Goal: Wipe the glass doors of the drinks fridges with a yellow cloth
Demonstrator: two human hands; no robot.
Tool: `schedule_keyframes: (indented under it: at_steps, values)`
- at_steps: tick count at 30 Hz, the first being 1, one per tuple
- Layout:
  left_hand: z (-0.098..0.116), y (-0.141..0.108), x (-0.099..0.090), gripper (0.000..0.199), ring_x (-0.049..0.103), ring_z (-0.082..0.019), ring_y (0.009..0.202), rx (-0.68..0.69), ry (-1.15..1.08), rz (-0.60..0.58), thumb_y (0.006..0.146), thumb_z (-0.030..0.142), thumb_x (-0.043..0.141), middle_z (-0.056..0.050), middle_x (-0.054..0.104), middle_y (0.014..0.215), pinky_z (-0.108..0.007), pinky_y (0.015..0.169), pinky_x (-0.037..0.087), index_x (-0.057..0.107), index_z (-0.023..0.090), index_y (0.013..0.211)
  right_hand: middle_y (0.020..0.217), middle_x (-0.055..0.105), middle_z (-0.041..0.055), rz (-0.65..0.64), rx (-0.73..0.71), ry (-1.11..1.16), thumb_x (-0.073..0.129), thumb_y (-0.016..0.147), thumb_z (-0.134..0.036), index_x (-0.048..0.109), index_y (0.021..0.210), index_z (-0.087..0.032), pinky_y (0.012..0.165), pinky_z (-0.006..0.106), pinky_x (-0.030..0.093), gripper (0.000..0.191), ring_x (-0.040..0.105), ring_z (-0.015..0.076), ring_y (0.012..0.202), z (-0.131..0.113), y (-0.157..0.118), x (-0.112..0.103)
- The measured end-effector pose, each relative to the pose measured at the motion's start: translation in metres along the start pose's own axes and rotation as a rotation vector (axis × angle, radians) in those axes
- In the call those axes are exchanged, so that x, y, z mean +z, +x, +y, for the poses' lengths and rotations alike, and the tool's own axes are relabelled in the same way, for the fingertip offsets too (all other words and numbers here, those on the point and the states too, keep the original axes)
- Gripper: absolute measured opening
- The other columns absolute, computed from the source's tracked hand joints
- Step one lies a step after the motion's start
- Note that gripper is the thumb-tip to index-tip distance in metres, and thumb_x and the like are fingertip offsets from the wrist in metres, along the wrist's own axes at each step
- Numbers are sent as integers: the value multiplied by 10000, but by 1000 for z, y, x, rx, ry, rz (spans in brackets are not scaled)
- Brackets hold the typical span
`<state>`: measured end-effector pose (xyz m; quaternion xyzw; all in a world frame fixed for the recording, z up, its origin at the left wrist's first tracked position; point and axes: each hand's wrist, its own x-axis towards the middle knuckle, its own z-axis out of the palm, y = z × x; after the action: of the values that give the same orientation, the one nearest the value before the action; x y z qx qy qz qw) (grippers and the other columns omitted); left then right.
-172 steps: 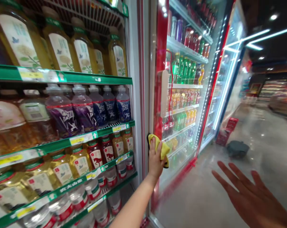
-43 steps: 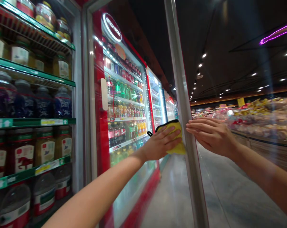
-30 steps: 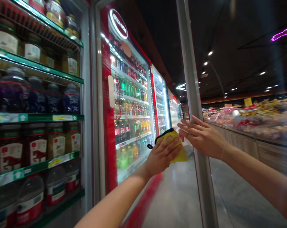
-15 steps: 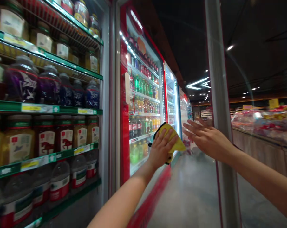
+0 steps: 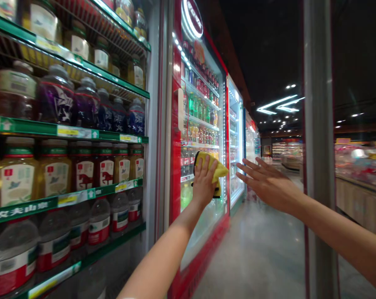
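Note:
My left hand point(image 5: 203, 187) is stretched forward with its fingers laid flat over a yellow cloth point(image 5: 220, 170) with a dark edge, held under the palm. The cloth seems to press on the clear glass door, but contact is hard to confirm. To the right, my right hand point(image 5: 269, 182) is held out with the fingers extended and apart, nothing in it. Beyond it runs the grey upright door frame point(image 5: 319, 124), with my right forearm passing in front of it. Whether the right palm touches the glass cannot be told.
At left, an opened fridge holds shelves with green price strips point(image 5: 113, 137) and bottled drinks point(image 5: 19, 176). A red-framed drinks cooler point(image 5: 177, 166) stands ahead, other coolers behind it. A wooden display counter point(image 5: 359, 199) is at far right, beyond the grey floor point(image 5: 253, 249).
The view has swung left and tilted slightly. My left hand and the cloth have shifted a little up and left in view; my right hand stays outstretched with spread fingers.

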<state>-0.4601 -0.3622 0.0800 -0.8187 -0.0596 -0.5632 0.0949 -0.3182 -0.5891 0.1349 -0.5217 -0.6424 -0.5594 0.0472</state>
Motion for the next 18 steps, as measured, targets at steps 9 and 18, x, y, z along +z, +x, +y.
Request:
schedule_keyframes:
  at_steps: [9,18]
  values:
    - [-24,-40,7,761,36,-318,1605,-4,5,-65,911,129,568,-82,200,1729,-654,1256,226,301,321,1597,1486,592,140,-2,-44,-2,520,860,-4,652,1319,-154,1189,561,381,501,517,310,1413,-10,-4,11]
    - [-47,-75,13,720,1,-315,1600,-261,72,117,987,254,539,-121,122,1739,-661,1243,266,208,285,1626,1459,616,142,52,-95,7,525,869,-64,669,1291,-165,1148,570,416,457,539,329,1389,-15,-2,22]
